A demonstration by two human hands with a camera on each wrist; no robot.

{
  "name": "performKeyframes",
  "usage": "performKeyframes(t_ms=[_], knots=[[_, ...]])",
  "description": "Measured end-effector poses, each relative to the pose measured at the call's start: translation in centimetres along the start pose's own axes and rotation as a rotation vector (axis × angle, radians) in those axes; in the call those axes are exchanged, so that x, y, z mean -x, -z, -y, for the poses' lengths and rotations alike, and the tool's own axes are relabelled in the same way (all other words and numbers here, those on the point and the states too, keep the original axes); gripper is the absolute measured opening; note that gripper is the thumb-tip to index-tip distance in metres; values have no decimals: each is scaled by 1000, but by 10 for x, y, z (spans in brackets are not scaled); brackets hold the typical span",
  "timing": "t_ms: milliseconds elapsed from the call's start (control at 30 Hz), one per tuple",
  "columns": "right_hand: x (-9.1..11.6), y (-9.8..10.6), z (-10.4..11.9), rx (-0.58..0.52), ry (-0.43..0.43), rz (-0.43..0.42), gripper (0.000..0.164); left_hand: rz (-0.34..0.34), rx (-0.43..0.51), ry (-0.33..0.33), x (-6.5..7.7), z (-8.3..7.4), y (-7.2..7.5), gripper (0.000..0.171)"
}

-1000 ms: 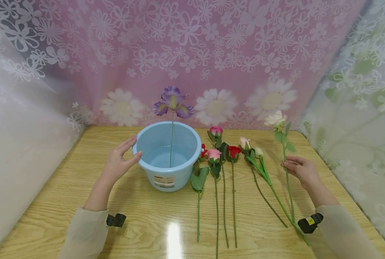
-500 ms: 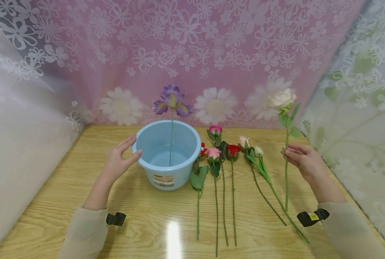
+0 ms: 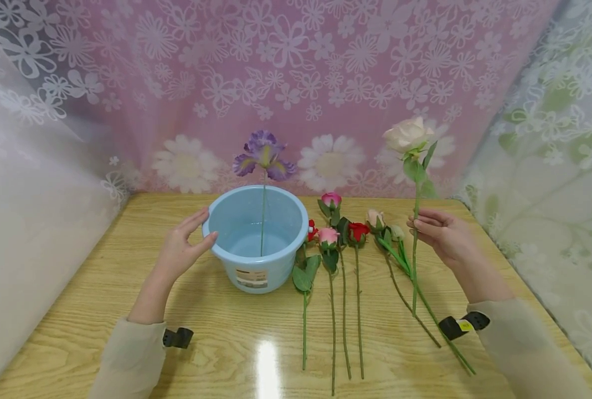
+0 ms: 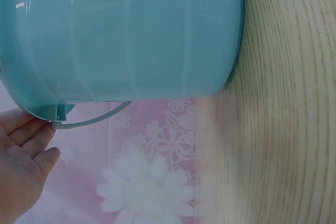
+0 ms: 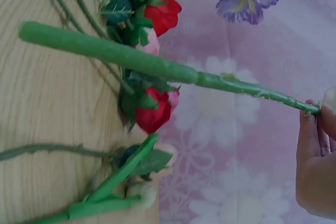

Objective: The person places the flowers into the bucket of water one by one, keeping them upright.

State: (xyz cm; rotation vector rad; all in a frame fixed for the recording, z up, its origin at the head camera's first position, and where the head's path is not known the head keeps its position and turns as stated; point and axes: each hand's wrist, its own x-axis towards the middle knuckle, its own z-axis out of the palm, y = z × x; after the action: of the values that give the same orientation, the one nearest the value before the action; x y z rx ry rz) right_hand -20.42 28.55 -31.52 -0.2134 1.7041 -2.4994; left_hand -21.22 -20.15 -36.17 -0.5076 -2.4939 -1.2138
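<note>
While pinching the white rose (image 3: 409,134) by its stem between thumb and fingers of the right hand (image 3: 445,238), holds it nearly upright, well to the right of the bucket (image 3: 281,271), with bloom and leaves above the fingers and lower stem hanging below them. Rests the left hand (image 3: 178,252) against the bucket's left rim, fingers fairly straight and thumb spread apart. Has the purple iris (image 3: 266,155) rising from inside the bucket. Has, lying on the surface (image 3: 216,349) right of the bucket, red, pink and magenta roses (image 3: 328,236) close by, and, farther right, the peach rose (image 3: 375,218) and whitish bud (image 3: 397,233).
</note>
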Motion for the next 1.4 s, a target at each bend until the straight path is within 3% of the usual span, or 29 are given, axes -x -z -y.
performKeyframes(t_ms=[400, 867, 1400], knots=[[-18, -46, -3, -8, 26, 45, 20, 8, 4, 13, 2, 2, -1, 57], [-36, -86, 0, -28, 61, 92, 20, 2, -23, 3, 2, 1, -1, 57], [-52, -126, 18, -181, 115, 82, 13, 4, -23, -5, -1, 1, 0, 56]])
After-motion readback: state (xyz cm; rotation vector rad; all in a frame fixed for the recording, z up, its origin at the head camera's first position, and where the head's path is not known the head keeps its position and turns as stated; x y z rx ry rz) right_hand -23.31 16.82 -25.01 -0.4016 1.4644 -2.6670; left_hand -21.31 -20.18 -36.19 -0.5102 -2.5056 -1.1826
